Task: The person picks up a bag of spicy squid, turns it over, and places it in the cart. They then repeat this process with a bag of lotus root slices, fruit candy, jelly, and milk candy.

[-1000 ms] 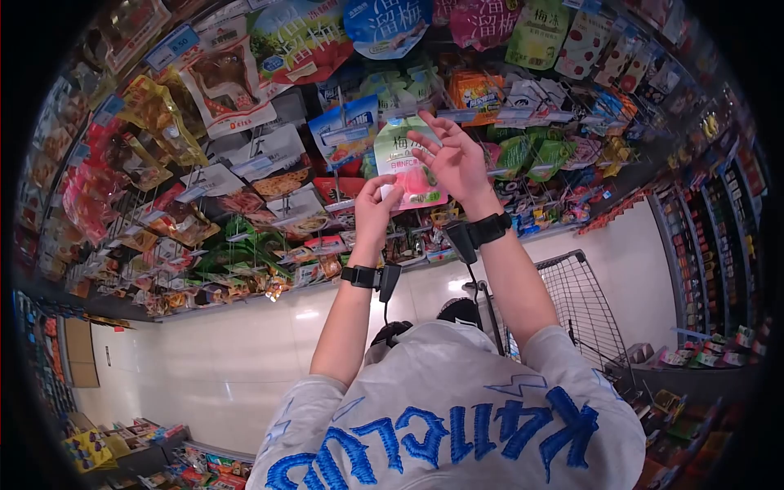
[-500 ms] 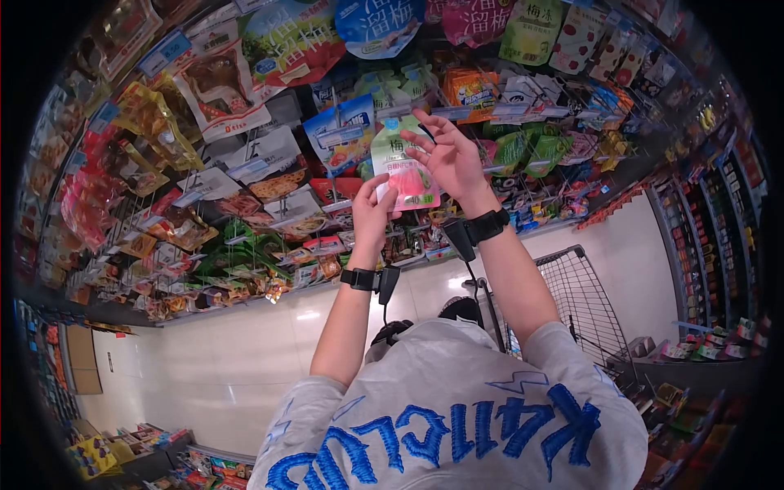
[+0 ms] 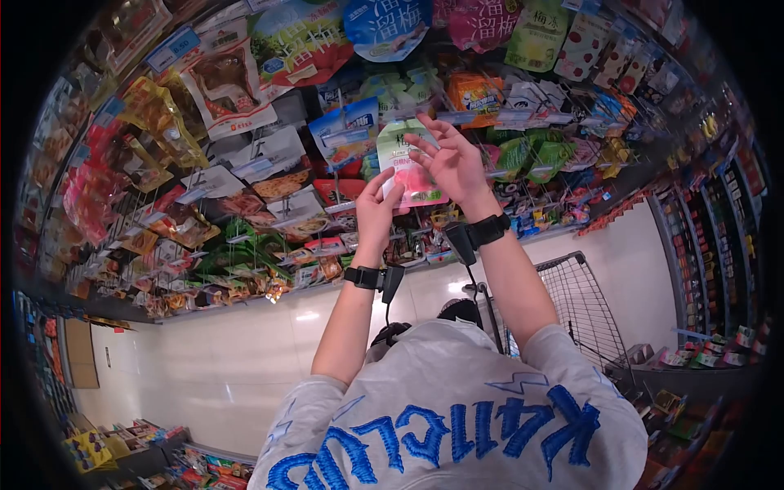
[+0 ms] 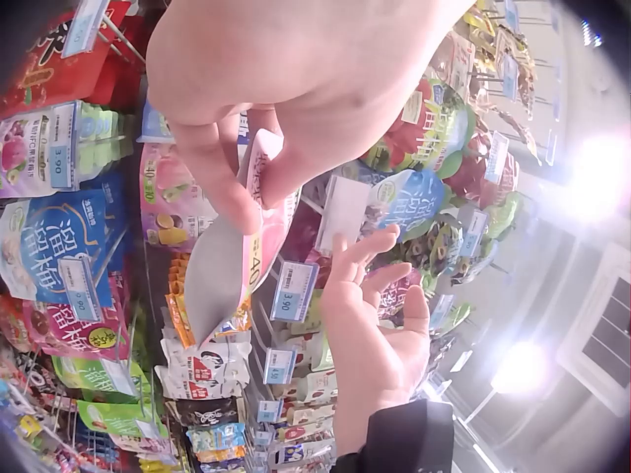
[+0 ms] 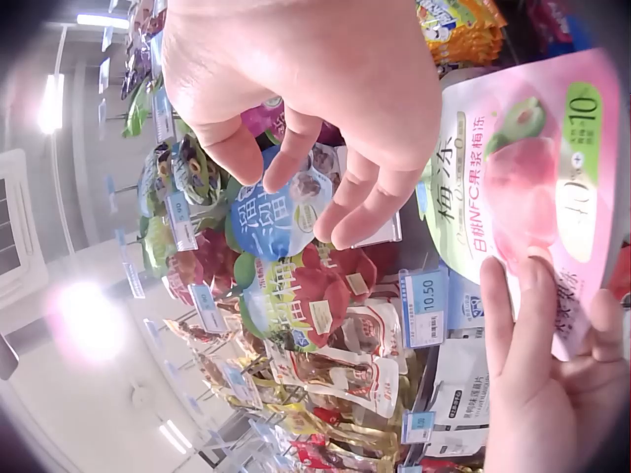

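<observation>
Snack packets (image 3: 231,77) hang ahead; little has changed: our left hand (image 3: 375,214) still pinches the white-peach plum-jelly pouch (image 3: 413,181) before them, our empty right hand (image 3: 461,170) spread loosely near it, so handling seems paused.

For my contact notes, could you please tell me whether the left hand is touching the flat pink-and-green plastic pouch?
Touching: the left wrist view shows the left hand pinching the pouch between thumb and finger.

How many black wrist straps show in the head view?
2: one strap around the wrist of the left hand, which pinches a plum-jelly pouch; the other strap around the wrist of the right hand.
</observation>
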Available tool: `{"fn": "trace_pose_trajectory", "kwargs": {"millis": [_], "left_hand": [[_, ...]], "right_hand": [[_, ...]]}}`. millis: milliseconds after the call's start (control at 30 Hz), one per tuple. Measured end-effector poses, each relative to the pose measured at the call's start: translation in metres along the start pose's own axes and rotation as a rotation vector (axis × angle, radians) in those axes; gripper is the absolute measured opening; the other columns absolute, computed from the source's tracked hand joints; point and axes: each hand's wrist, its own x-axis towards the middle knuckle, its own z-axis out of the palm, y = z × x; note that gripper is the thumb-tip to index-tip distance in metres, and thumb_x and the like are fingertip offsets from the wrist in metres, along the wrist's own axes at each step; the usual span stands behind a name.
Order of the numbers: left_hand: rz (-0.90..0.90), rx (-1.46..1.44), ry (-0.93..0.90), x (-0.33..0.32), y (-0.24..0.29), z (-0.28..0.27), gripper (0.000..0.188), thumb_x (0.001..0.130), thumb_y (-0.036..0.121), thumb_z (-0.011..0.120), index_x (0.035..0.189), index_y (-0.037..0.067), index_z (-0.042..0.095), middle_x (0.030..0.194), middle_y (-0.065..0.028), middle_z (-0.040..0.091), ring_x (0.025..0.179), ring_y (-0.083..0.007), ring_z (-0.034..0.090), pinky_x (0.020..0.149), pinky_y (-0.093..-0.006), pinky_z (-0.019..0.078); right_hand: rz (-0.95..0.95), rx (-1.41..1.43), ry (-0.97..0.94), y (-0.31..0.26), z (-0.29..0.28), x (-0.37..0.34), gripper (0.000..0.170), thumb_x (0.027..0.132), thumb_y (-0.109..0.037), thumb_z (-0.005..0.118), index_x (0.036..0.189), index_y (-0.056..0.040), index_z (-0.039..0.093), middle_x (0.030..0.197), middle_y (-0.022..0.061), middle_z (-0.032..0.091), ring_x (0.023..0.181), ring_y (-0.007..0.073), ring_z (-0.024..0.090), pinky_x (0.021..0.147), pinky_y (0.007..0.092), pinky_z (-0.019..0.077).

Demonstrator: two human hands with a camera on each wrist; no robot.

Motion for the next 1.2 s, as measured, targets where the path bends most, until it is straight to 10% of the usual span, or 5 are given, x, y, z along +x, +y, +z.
{"fn": "trace_pose_trajectory", "kwargs": {"millis": [1033, 1200], "left_hand": [[-0.009, 0.025, 0.059, 0.001, 0.009, 0.008, 0.051, 0.092, 0.010, 0.065, 0.140, 0.003, 0.048, 0.102, 0.0002, 0.065, 0.079, -0.0033, 0.059, 0.062, -0.0198, 0.0545], [-0.026, 0.019, 0.061, 0.017, 0.003, 0.000, 0.053, 0.092, 0.009, 0.066, 0.140, 0.001, 0.047, 0.107, -0.0031, 0.065, 0.085, -0.0068, 0.061, 0.065, -0.0237, 0.0576]], "right_hand": [[-0.005, 0.023, 0.027, 0.001, 0.000, -0.003, 0.034, 0.085, -0.007, 0.053, 0.118, -0.0008, 0.052, 0.138, 0.0137, 0.045, 0.119, 0.0341, 0.055, 0.095, 0.0449, 0.0471], [-0.123, -0.790, 0.181, 0.033, -0.051, -0.010, 0.030, 0.086, -0.013, 0.065, 0.112, -0.0004, 0.059, 0.139, 0.0199, 0.046, 0.123, 0.0326, 0.054, 0.100, 0.0390, 0.0441]]}}
